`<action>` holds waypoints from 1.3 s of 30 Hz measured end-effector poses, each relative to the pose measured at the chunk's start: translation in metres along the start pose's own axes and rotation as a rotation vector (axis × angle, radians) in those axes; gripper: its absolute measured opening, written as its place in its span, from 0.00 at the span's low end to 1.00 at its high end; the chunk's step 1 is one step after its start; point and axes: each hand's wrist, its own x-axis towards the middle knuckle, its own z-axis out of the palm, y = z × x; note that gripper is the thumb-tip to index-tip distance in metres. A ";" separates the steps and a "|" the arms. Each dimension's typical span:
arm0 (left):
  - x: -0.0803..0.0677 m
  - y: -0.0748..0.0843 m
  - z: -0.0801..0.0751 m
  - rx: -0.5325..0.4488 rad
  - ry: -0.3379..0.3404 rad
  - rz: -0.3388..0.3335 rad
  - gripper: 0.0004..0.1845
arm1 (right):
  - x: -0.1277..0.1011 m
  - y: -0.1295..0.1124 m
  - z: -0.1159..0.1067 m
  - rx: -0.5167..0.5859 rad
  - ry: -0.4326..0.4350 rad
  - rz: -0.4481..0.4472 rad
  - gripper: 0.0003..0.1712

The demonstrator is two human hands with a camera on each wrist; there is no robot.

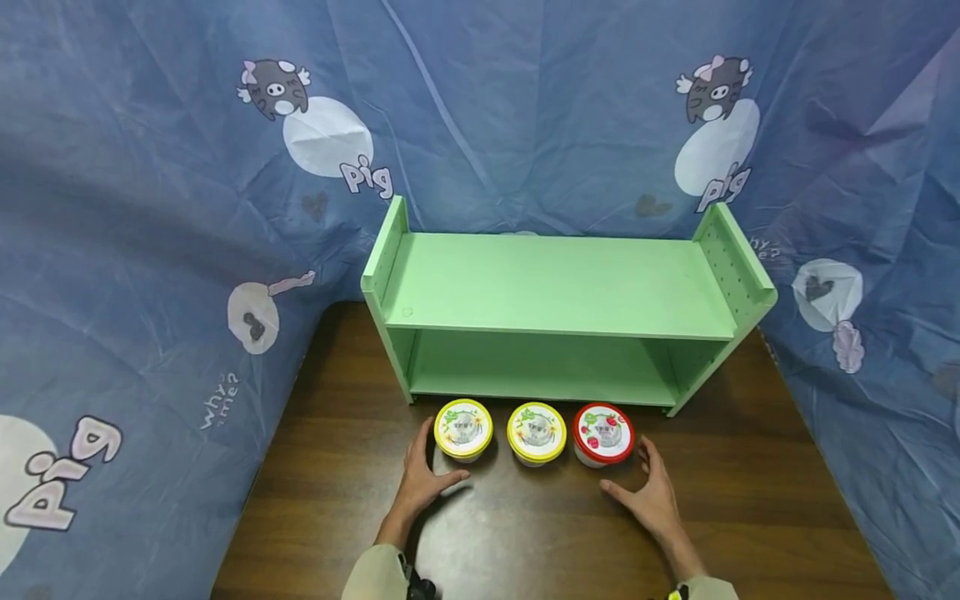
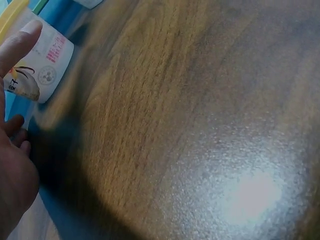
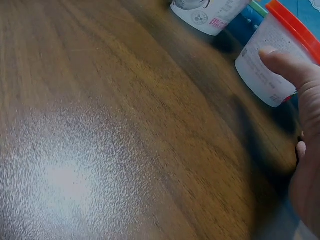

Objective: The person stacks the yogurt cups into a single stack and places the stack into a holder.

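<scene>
Both sleeves enter from the near edge of the dark brown wooden table [image 1: 750, 500], and a wide bare stretch of its glossy top lies between the two forearms. On the near side of a row of three small round white plastic cups, the left hand [image 1: 422, 479] rests open, fingers straight, just beside the left yellow-lidded cup [image 1: 463, 429]; from the left wrist view its fingertip [image 2: 22, 37] lies against the cup's white printed wall. Beside the red-lidded cup [image 1: 603, 433] the right hand [image 1: 651, 493] lies relaxed and spread, its thumb [image 3: 287, 65] near the cup's side; whether it touches, I cannot tell. Between them stands the middle yellow-lidded cup [image 1: 536, 432], close to its neighbours. Right behind the row stands a light green wooden two-tier shelf [image 1: 558, 287]. Blue printed plastic sheeting [image 1: 150, 208] walls the table on three sides.
</scene>
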 end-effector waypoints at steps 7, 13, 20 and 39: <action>0.005 0.000 0.002 0.012 0.006 0.018 0.62 | 0.004 -0.001 0.008 0.125 0.025 -0.018 0.64; 0.009 0.000 0.003 0.017 -0.001 0.023 0.62 | 0.008 -0.002 0.011 0.131 0.024 -0.026 0.64; 0.012 0.002 0.006 -0.004 0.006 0.028 0.62 | 0.012 -0.006 0.012 0.109 -0.005 0.004 0.66; 0.011 0.003 0.016 -0.011 0.036 0.052 0.60 | 0.017 -0.002 0.015 0.138 -0.007 -0.003 0.67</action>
